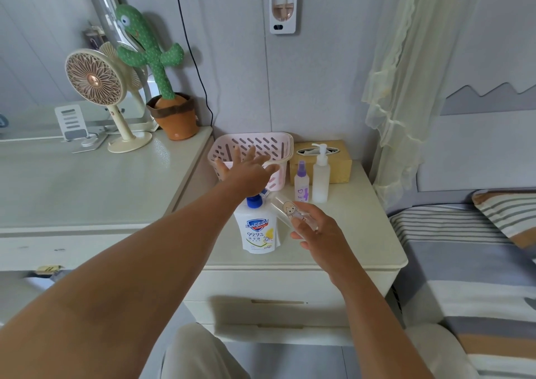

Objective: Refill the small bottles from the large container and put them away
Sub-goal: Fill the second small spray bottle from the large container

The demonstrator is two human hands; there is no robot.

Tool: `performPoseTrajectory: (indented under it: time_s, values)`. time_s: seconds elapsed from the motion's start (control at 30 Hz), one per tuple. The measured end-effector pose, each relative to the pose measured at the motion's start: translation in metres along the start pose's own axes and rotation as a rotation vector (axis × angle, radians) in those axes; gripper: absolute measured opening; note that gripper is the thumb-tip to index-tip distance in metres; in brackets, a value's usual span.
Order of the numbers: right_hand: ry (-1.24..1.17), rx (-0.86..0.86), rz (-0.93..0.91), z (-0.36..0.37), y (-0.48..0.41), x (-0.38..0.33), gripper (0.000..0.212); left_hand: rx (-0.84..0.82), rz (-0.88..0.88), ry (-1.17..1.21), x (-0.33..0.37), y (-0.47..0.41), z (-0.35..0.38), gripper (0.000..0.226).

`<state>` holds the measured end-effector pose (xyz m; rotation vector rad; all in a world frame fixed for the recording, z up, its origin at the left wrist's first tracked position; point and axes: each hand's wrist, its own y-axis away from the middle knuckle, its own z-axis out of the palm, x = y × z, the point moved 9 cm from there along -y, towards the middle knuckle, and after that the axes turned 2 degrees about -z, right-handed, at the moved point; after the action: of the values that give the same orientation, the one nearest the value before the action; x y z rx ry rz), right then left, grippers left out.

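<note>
Home bedroom: bed point(470, 233), nightstand point(362, 225), curtain point(406, 88).

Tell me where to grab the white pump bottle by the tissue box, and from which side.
Wrap the straight round body of the white pump bottle at mid-height, coming from the front or from its right. It stands upright. The purple spray bottle crowds its left side and the tissue box sits right behind it. Avoid the thin pump head, which would likely depress or slip.

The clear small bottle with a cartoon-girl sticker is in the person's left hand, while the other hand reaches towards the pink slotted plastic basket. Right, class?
No: in the head view the right hand holds the clear sticker bottle; the left hand reaches towards the pink basket.
</note>
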<state>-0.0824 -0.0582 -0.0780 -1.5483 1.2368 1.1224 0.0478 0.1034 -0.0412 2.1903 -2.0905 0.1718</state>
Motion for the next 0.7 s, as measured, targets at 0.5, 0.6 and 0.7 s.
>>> performPoseTrajectory:
  time_s: [0.5,0.6,0.7]
  values:
    - [-0.007,0.001,-0.002,0.002,0.001,0.001,0.033,0.018,0.016,0.006,0.001,0.001,-0.002,0.057]
    - [-0.026,0.003,0.010,0.005,0.002,0.006,0.033,-0.011,-0.014,0.031,-0.002,0.004,0.007,0.055]
    - [-0.032,0.007,0.007,0.006,0.004,0.008,0.033,-0.019,-0.007,0.030,-0.002,0.005,0.009,0.054]
